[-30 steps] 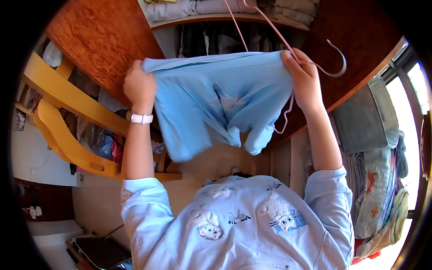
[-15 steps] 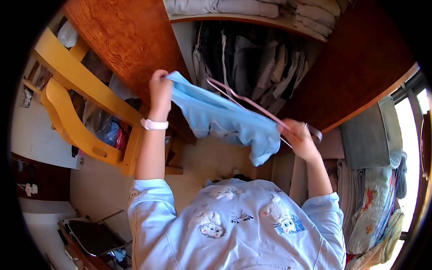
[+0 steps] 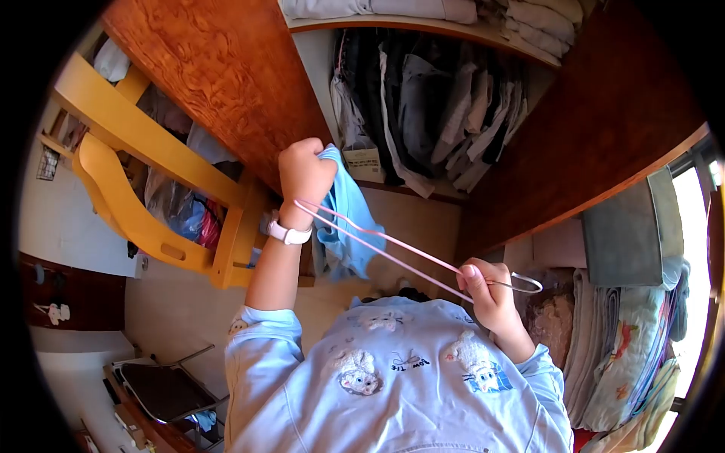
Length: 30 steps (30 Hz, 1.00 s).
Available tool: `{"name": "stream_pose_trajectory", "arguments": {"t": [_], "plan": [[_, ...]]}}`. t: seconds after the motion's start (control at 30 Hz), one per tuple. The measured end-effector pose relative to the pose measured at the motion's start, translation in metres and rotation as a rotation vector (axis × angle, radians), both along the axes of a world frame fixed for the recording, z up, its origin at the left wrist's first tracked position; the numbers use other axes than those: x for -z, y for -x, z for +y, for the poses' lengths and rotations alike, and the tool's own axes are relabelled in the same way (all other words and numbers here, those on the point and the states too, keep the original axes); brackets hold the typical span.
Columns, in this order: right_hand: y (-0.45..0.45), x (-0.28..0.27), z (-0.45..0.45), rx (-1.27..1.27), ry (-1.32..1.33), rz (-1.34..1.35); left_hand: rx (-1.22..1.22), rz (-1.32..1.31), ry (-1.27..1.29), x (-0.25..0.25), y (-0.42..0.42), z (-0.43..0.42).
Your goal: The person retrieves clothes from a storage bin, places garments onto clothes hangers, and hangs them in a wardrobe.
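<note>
My left hand (image 3: 306, 172), with a white band on its wrist, is closed on a light-blue garment (image 3: 349, 226) that hangs bunched below the fist. A thin pink clothes hanger (image 3: 393, 255) is gripped near its hook by my right hand (image 3: 487, 293), the metal hook pointing off to the right. The hanger's far end reaches across to my left wrist, in front of the garment. It looks free of the cloth, though part of the garment lies behind it.
Ahead stands an open wardrobe with hanging clothes (image 3: 423, 113) and folded cloth on a shelf (image 3: 408, 9). Its wooden doors (image 3: 204, 75) flank me. A yellow wooden bed frame (image 3: 143, 128) is at left, a folding chair (image 3: 162, 389) lower left, and stacked bedding (image 3: 596, 340) at right.
The garment has come off the hanger, going from stretched between both hands to bunched under my left hand. My right hand moved down with the hanger; my left hand shifted right and lower.
</note>
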State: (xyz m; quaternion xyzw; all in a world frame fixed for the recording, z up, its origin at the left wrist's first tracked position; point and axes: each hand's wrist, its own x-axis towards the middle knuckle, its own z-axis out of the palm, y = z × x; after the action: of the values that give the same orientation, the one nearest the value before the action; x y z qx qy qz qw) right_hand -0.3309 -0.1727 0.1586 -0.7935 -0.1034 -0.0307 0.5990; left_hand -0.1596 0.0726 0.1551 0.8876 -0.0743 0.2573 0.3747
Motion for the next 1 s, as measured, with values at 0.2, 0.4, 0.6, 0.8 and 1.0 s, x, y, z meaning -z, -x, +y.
{"name": "stream_pose_trajectory", "arguments": {"t": [0.2,0.4,0.6,0.8,1.0], "plan": [[0.001,0.01,-0.004,0.042,-0.02,0.012,0.085,0.178,0.258,0.003,-0.002,0.02],[0.001,0.008,0.005,0.053,0.003,0.048,0.028,0.133,0.301,0.003,0.001,0.02],[0.0,0.012,0.006,0.021,0.063,0.048,0.063,0.022,0.193,0.005,0.005,0.01],[-0.004,0.007,0.022,0.069,0.045,0.072,0.249,-0.115,0.134,0.005,0.036,-0.029],[0.007,-0.012,0.022,0.027,0.049,0.061,0.343,-0.304,0.005,-0.013,0.052,-0.038]]}}
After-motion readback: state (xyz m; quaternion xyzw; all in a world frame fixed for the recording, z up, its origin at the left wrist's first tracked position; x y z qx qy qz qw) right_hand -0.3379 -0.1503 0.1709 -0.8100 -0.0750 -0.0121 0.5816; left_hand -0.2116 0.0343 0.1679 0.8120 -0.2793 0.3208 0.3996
